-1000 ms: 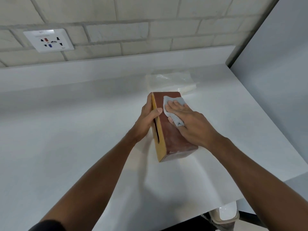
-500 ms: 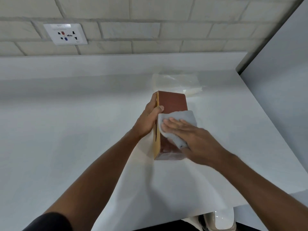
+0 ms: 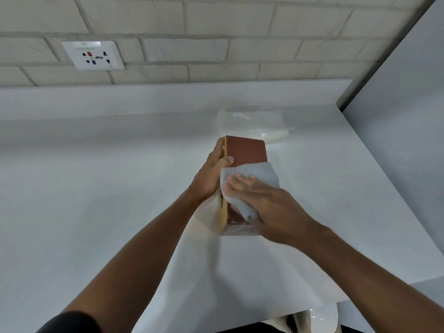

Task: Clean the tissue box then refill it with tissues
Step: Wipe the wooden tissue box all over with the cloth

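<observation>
reddish-brown tissue box (image 3: 246, 150), white cloth (image 3: 254, 173)

A white counter (image 3: 96, 188) meets a pale brick wall (image 3: 216, 25) bearing a white socket plate (image 3: 93, 55).

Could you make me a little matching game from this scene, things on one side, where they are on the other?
Things:
1. cloth
2. tissue pack
3. socket
4. left hand

Places:
A. on the brick wall
B. gripping the box's left edge
C. pressed on the box under the right hand
D. lying behind the box

Pairs: 1-C, 2-D, 3-A, 4-B
</observation>
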### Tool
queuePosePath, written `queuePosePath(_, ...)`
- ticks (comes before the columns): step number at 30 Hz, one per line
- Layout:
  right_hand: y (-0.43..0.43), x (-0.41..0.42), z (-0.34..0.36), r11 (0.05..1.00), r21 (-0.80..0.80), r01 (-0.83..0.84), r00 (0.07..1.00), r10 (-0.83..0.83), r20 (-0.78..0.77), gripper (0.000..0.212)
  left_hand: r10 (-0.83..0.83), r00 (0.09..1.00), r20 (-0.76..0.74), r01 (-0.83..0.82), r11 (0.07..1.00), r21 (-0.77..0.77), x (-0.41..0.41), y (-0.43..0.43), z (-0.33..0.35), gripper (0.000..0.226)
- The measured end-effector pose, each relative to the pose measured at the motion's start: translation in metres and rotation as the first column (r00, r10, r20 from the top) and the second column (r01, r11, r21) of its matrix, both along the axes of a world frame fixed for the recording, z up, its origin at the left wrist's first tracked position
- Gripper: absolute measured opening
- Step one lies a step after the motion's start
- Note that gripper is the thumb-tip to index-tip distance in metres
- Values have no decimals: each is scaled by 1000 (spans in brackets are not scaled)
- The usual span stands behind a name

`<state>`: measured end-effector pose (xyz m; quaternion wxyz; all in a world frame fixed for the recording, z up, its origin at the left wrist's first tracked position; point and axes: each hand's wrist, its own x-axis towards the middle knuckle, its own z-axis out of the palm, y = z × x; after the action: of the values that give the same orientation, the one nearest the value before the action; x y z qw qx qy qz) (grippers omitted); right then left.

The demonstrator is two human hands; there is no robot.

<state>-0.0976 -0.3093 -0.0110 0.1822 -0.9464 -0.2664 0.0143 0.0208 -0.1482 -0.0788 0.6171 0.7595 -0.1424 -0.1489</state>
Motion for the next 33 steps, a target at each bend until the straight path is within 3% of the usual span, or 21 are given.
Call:
queuePosePath(2,-13,-6,-1,1000,-3,-23,1000,23,-5,68,-17,1000,-13,17,1000,-5,1,1,-2,47)
queuePosePath(6,-12,7,2,986,37,163,987,-163,4,69,-5,1000,8,5,1000,-2,-3,0,1,48)
queuePosePath(11,-19,-3,-6,1000,25,-1,999,1,-35,65,4,1000,-14,-5,1000,-9,0,-1,-4,47)
queuePosePath(15,-24,11,-9,968,76,240,970,-242,15,56,0,1000,3,0,999,-48,-4,-2,1,47)
queuePosePath(19,-27,-15,-12,994,59,87,996,-86,-20,67,-2,1000,-5,2,999,-46,-4,0,1,54)
queuePosePath(22,-51,-12,-14,961,161,224,974,-217,-59,54,-26,998,-61,24,999,-34,-3,2,-2,64)
queuePosePath(25,-50,18,-15,912,152,381,922,-363,-132,42,-43,998,-53,40,998,-47,-5,1,8,52)
queuePosePath(30,-42,70,-1,833,166,527,845,-495,-199,40,-83,995,-47,79,994,-72,-2,1,8,42)
queuePosePath(33,-38,79,0,835,153,529,845,-500,-190,39,-51,998,-44,49,997,-52,-2,2,12,41)
